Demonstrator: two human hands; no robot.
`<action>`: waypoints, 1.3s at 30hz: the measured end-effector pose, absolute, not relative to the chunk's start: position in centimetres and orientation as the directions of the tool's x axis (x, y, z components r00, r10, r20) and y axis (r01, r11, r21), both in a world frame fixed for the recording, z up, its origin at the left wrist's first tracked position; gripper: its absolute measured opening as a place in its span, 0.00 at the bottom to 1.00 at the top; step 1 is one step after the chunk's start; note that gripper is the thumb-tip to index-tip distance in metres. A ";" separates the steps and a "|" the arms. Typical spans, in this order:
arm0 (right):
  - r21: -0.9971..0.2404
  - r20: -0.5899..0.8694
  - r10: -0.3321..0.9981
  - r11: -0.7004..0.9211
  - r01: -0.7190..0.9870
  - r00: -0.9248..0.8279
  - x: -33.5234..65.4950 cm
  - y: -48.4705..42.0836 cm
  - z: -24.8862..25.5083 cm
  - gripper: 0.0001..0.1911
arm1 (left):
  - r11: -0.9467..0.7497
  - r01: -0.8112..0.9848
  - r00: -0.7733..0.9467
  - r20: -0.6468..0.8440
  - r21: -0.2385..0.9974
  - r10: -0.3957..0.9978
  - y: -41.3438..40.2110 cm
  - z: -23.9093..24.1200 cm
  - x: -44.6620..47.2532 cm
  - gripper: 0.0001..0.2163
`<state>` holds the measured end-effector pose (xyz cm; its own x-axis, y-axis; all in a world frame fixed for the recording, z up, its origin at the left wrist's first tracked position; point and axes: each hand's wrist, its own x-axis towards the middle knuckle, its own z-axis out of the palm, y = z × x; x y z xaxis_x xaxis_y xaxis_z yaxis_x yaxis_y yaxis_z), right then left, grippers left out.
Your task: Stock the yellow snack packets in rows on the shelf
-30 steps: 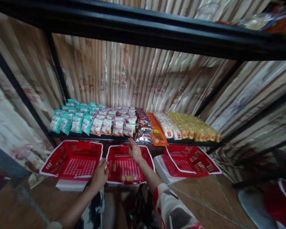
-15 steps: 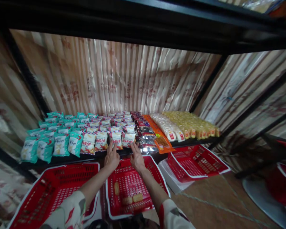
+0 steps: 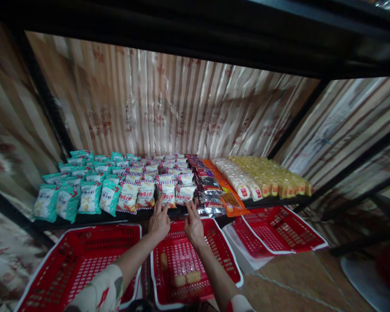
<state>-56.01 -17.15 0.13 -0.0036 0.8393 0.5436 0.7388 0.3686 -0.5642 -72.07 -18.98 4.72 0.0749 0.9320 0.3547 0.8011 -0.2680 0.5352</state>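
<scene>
My left hand (image 3: 159, 221) reaches to the shelf's front edge, its fingertips at the bottom of a white snack packet (image 3: 167, 192) with a striped top. Just to the right, my right hand (image 3: 193, 224) has its fingers stretched out at the lower edge of another white snack packet (image 3: 185, 194). Neither hand is wrapped around a packet; both have their fingers extended. The packets stand upright in rows. Below my hands lies a red basket (image 3: 156, 277) with a few yellow-wrapped pieces (image 3: 193, 277) in it.
Teal snack packets (image 3: 91, 197) fill the shelf's left. Dark packets (image 3: 209, 182), an orange packet (image 3: 233, 201), white-wrapped rolls (image 3: 235, 177) and yellow packs (image 3: 274, 173) line its right. Red baskets stand at the left (image 3: 84, 242) and right (image 3: 279, 227). A black upper shelf (image 3: 195, 39) hangs overhead.
The camera view has shifted, so the shelf appears slightly further right. My hands have drawn back a little from the front packets, which look much the same.
</scene>
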 end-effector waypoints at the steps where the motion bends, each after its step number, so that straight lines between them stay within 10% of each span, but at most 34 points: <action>1: -0.565 0.539 0.842 0.363 0.741 -0.001 -56.2 -17.2 0.1 0.31 | -0.278 0.800 0.087 0.355 0.531 0.931 -19.0 4.9 -72.1 0.23; 39: -0.334 0.764 0.645 0.415 0.846 -0.015 -54.2 -12.1 10.1 0.19 | -0.337 0.722 -0.119 0.588 0.604 0.800 -14.8 0.8 -72.4 0.29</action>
